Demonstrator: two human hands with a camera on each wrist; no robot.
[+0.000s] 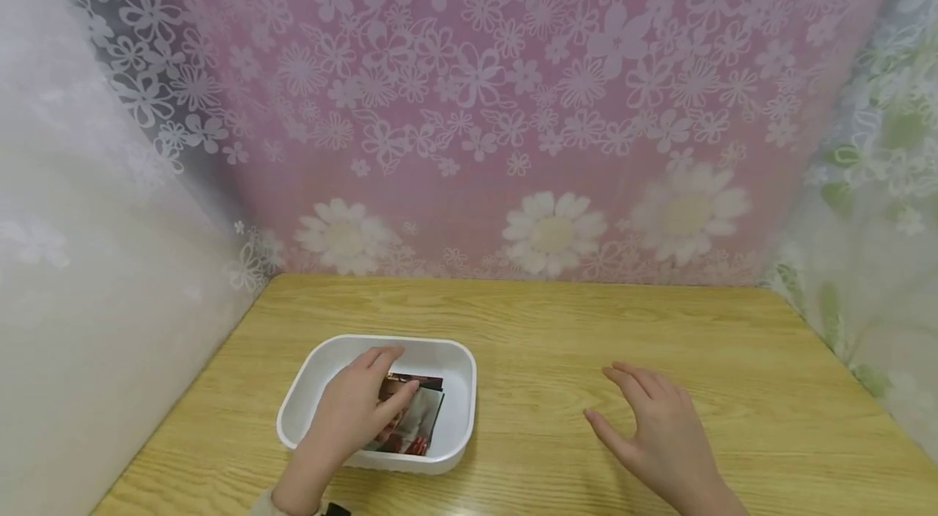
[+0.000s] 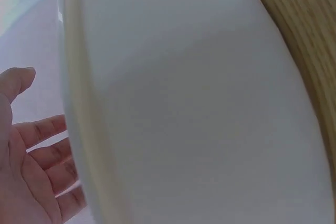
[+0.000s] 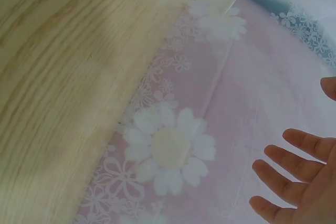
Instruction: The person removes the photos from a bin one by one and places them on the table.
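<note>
Two hands (image 1: 352,410), one white tray (image 1: 311,373), one small stack of photos (image 1: 418,418), one wooden table (image 1: 586,321).

Soft, even light fills my view from above, bright without hard glare, and my hands cast only faint shadows on the wooden table (image 1: 557,337). The head view bends at its edges, bowing the flowered curtain (image 1: 513,93), whose sides wash out pale. My left wrist view is a near-white blur of the tray (image 2: 184,103), and the right wrist view is soft and smeared.
</note>
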